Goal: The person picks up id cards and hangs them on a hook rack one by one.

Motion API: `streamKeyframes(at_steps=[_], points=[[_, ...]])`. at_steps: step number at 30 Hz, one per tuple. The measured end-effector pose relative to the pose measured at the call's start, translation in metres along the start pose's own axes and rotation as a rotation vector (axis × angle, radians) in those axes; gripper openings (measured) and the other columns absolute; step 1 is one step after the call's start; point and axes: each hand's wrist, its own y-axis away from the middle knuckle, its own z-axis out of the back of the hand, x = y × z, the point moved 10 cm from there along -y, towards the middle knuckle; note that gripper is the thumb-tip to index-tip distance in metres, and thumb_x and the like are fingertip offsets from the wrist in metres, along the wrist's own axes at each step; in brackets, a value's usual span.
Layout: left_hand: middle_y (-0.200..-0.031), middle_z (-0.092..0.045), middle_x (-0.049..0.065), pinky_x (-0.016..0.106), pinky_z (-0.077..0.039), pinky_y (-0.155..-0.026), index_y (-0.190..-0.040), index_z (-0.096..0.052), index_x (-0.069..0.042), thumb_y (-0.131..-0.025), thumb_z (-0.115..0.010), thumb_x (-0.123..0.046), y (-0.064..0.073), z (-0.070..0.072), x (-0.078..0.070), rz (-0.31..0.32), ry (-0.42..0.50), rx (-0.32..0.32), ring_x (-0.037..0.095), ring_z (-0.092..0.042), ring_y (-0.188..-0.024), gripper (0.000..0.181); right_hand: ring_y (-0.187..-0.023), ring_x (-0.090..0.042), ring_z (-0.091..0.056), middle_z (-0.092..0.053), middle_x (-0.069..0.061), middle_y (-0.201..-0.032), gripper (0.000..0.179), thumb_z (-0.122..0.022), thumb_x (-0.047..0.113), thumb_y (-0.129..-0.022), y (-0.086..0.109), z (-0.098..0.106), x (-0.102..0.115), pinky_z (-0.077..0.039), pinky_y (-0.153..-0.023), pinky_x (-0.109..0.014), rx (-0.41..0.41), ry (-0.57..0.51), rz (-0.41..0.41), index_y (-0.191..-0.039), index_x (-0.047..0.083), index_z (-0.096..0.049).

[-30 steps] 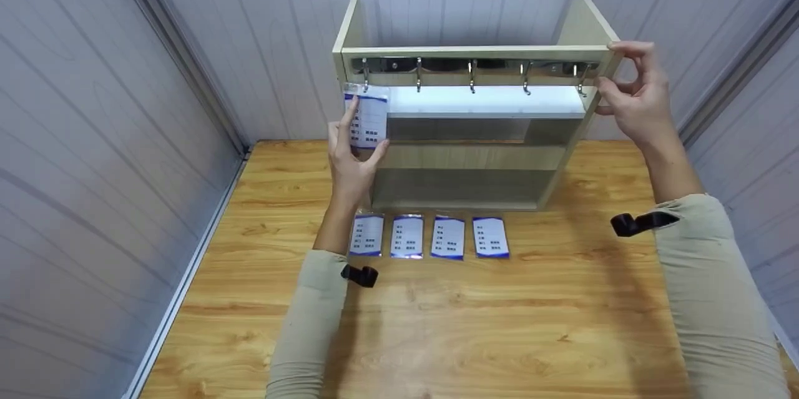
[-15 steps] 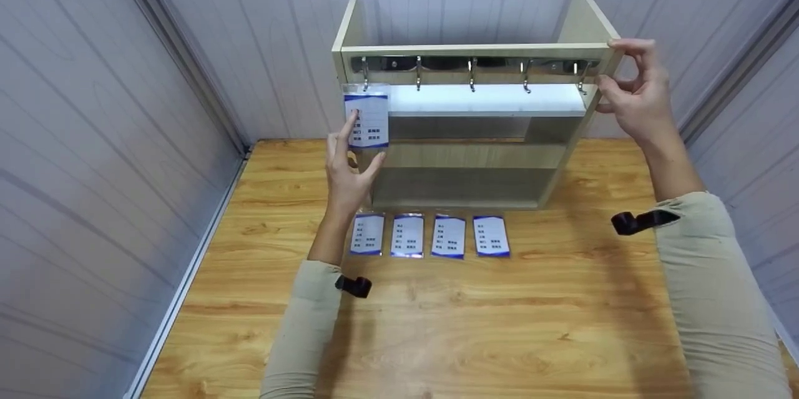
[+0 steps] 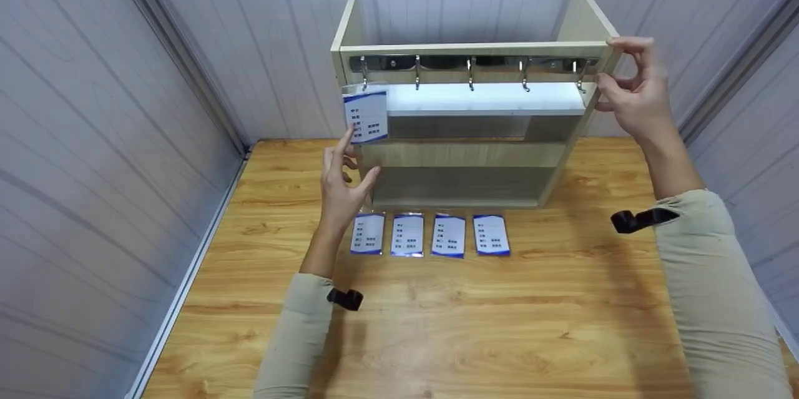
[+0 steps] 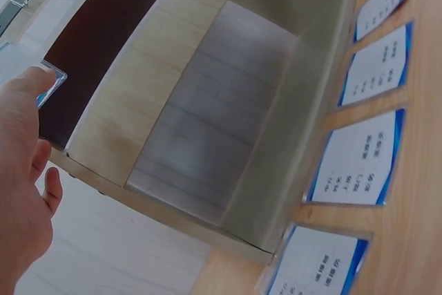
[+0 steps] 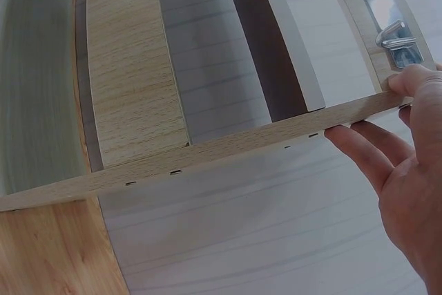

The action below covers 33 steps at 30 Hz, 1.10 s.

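A clear-sleeved name badge (image 3: 367, 117) with blue edges hangs, slightly tilted, from the leftmost hook (image 3: 364, 72) of the metal rail on a small wooden shelf (image 3: 474, 155). My left hand (image 3: 341, 190) is just below it, thumb spread away, index fingertip at the badge's lower left. In the left wrist view that fingertip overlaps a corner of the badge (image 4: 54, 89). At the shelf's upper right corner, my right hand (image 3: 640, 94) grips the side panel (image 5: 242, 139) between thumb and fingers, beside the rightmost hook (image 5: 392, 34).
Several more badges (image 3: 407, 235) lie in a row on the wood-grain table (image 3: 474, 324), before the shelf's base. The other hooks (image 3: 471, 74) on the rail are bare. Pale panelled walls (image 3: 112, 155) stand behind and on both sides.
My left hand has drawn down and left, its thumb coming off the badge. The badge stays at the left hook and has swung to a slight tilt. My right hand keeps its place.
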Motion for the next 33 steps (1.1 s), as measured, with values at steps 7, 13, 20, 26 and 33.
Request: streamKeyframes(at_steps=[7, 13, 20, 26, 33], points=[[-0.128, -0.059, 0.024, 0.035, -0.047, -0.081, -0.168, -0.047, -0.006, -0.096, -0.086, -0.010, 0.013, 0.003, 0.011, 0.034, -0.019, 0.035, 0.032, -0.060, -0.104, 0.082, -0.092, -0.012, -0.082, -0.055, -0.004, -0.147, 0.048, -0.064, -0.008, -0.101, 0.001, 0.000, 0.001, -0.065, -0.061, -0.025, -0.006, -0.004, 0.003, -0.146, 0.009, -0.060], [-0.128, -0.060, 0.022, 0.039, -0.049, -0.081, -0.168, -0.048, -0.009, -0.096, -0.086, -0.013, 0.024, 0.005, 0.020, 0.063, -0.046, 0.059, 0.027, -0.059, -0.104, 0.081, -0.095, -0.012, -0.081, -0.055, -0.002, -0.150, 0.048, -0.064, -0.007, -0.102, 0.002, 0.000, 0.000, -0.066, -0.063, -0.026, -0.007, 0.009, -0.009, -0.147, 0.011, -0.059], [-0.129, -0.060, 0.022, 0.038, -0.049, -0.082, -0.166, -0.050, -0.010, -0.095, -0.086, -0.011, 0.036, 0.010, 0.032, 0.079, -0.053, 0.075, 0.027, -0.058, -0.104, 0.080, -0.095, -0.012, -0.081, -0.055, -0.002, -0.153, 0.050, -0.065, -0.008, -0.101, 0.004, -0.001, 0.000, -0.066, -0.062, -0.028, -0.009, 0.018, -0.031, -0.145, 0.015, -0.061], [-0.129, -0.061, 0.023, 0.042, -0.051, -0.079, -0.164, -0.053, -0.010, -0.094, -0.089, -0.012, 0.043, 0.011, 0.048, 0.100, -0.067, 0.091, 0.031, -0.061, -0.104, 0.078, -0.094, -0.010, -0.081, -0.055, -0.002, -0.152, 0.049, -0.065, -0.006, -0.102, 0.004, -0.001, 0.001, -0.066, -0.062, -0.026, -0.009, 0.047, -0.022, -0.146, 0.015, -0.061], [-0.134, -0.066, 0.024, 0.048, -0.055, -0.083, -0.163, -0.056, -0.010, -0.091, -0.091, -0.011, 0.055, 0.011, 0.059, 0.141, -0.076, 0.115, 0.037, -0.066, -0.109, 0.079, -0.093, -0.007, -0.081, -0.054, 0.000, -0.149, 0.049, -0.065, -0.004, -0.104, 0.008, -0.001, -0.001, -0.066, -0.063, -0.025, -0.004, 0.083, -0.003, -0.150, 0.011, -0.058]])
